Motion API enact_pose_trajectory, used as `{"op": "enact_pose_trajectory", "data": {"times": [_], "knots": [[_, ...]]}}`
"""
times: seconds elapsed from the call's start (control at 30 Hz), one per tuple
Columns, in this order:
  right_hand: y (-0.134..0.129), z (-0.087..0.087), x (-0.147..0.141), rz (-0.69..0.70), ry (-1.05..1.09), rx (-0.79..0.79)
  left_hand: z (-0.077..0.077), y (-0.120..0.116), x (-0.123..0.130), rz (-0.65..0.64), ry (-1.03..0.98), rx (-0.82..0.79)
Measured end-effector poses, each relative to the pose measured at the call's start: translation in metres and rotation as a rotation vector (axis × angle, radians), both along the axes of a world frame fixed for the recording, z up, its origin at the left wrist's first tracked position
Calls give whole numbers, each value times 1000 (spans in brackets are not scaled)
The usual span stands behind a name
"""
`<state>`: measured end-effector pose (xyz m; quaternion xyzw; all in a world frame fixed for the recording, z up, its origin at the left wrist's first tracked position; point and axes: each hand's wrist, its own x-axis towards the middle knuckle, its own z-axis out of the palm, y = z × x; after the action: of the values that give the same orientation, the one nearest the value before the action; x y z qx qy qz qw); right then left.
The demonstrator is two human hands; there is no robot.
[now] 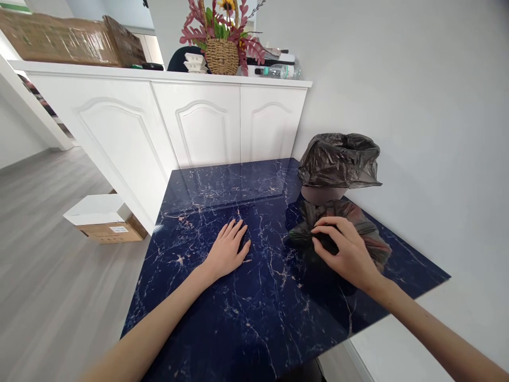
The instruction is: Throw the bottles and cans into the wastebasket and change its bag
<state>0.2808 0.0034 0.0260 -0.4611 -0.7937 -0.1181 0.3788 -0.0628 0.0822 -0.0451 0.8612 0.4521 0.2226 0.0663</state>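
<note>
My left hand (229, 248) lies flat on the dark blue marbled table (246, 313), fingers stretched out and holding nothing. On the right side of the table, my right hand (345, 249) has its thumb and fingertips closed on the gathered neck of a black plastic bag (376, 233). The bag lies on its side and bulges; something reddish shows faintly through its thin film, but I cannot make out what is inside. My hand hides part of the bag. Just behind it stands a bin (322, 194) with a black liner (338, 162) folded over its rim.
White cabinets (210, 122) stand along the table's far edge. On top are a wicker flower basket (222, 55), a plastic bottle (282, 71) and a large wrapped carton (67, 40). A grey wall (429, 132) borders the right side. A cardboard box (115, 233) sits on the floor at left.
</note>
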Motion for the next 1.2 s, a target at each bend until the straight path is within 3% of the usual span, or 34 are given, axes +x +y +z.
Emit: {"op": "enact_pose_trajectory", "data": {"times": [0.3, 0.47, 0.57, 0.67, 0.8, 1.07, 1.2], "knots": [[30, 3, -84, 273, 112, -6, 32, -21, 9, -51, -250, 112], [42, 14, -124, 419, 83, -32, 33, -24, 10, -35, -334, 157], [50, 22, -123, 457, 33, -94, 31, -21, 9, 10, -380, 157], [60, 25, -108, 391, 73, -107, 31, -19, 8, 45, -430, 138], [67, 23, -92, 338, 58, -115, 32, -18, 8, 97, -494, 114], [67, 17, -86, 352, -62, -79, 29, -12, 3, 251, -635, 59], [67, 13, -79, 345, 8, -121, 27, -7, -1, 329, -710, 28]]}}
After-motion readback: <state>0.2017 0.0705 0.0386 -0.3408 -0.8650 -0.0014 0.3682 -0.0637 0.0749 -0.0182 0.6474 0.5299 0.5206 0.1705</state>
